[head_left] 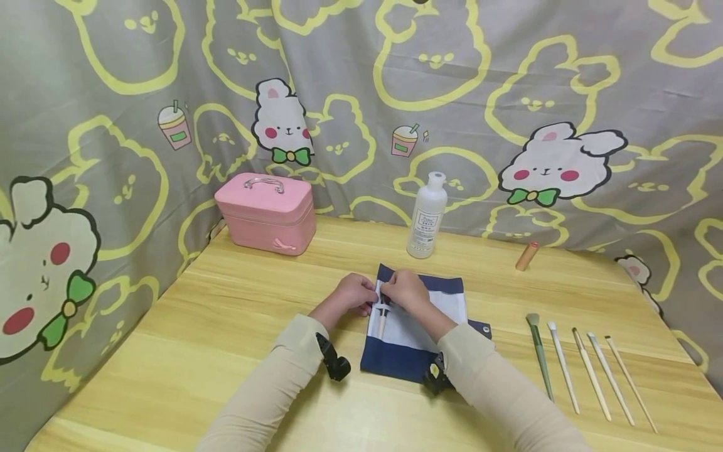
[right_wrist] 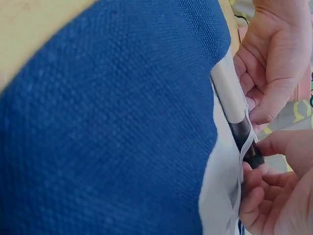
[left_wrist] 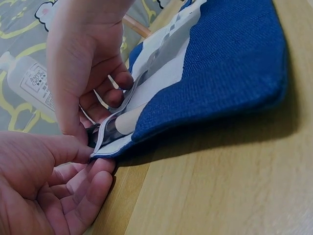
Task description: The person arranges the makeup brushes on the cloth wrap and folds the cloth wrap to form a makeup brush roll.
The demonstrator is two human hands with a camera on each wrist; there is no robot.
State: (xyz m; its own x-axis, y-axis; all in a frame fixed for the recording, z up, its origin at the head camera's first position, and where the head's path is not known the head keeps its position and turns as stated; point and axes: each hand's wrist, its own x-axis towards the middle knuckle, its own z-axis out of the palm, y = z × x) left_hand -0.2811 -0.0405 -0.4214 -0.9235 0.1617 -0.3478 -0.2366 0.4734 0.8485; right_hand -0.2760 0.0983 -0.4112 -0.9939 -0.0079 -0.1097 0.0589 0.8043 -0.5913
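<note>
A navy makeup brush roll [head_left: 390, 363] with a pale lining lies unfolded on the table. At its left end a makeup brush [head_left: 381, 323] with a light handle is tucked into the navy pocket and passes beneath a white elastic band [left_wrist: 101, 133]. My left hand [head_left: 356, 292] pinches the roll's left edge beside that band; its thumb and fingertips show in the left wrist view. From above, my right hand [head_left: 407, 290] pinches the brush's dark head [right_wrist: 255, 160] between thumb and fingers. Part of the head is hidden by those fingers.
Several loose brushes [head_left: 590, 373] lie in a row at the right. Behind the roll stands a white bottle [head_left: 427, 216]. A pink case [head_left: 268, 213] is at the back left, and a small orange-brown tube [head_left: 527, 257] at the back right. A patterned curtain [head_left: 350, 69] borders the table [head_left: 186, 351].
</note>
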